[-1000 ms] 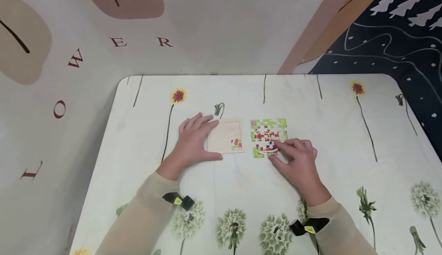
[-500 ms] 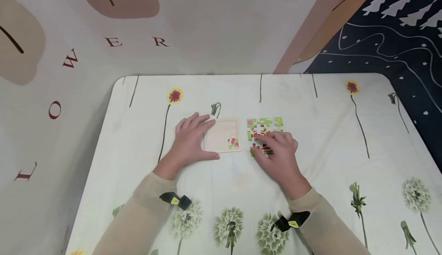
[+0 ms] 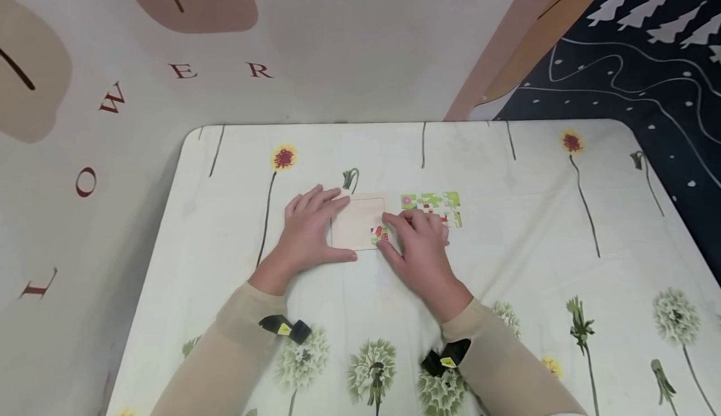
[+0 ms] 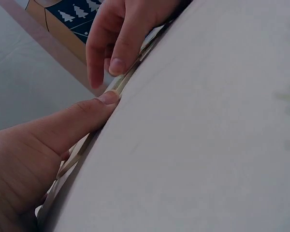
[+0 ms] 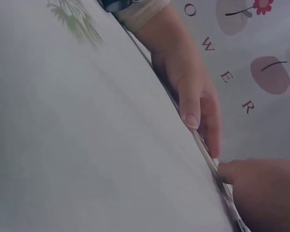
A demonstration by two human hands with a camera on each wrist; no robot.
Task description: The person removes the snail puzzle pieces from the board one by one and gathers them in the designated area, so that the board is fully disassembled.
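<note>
A square, pale wooden puzzle board (image 3: 355,216) lies on the white tabletop, with one green and red puzzle piece (image 3: 378,234) in its lower right corner. My left hand (image 3: 310,228) spans the board's left side, fingers at the upper edge and straight thumb along the lower one. Over the lower right corner, my right hand (image 3: 419,247) has its index fingertip and thumb either side of that piece, a gap between them. I cannot tell whether it holds anything under the palm. Beside the board lie several loose puzzle pieces (image 3: 434,201), their lower rows hidden by my right hand.
The tabletop (image 3: 524,228) has a flower print and rounded far corners. A pale wall (image 3: 349,59) with lettering rises behind it, and a dark panel (image 3: 619,78) with white trees stands at the right. Each wrist wears a small black camera.
My right hand has moved left from the loose pieces to the board's lower right corner. My left hand stays at the board's left side. The view has shifted slightly.
</note>
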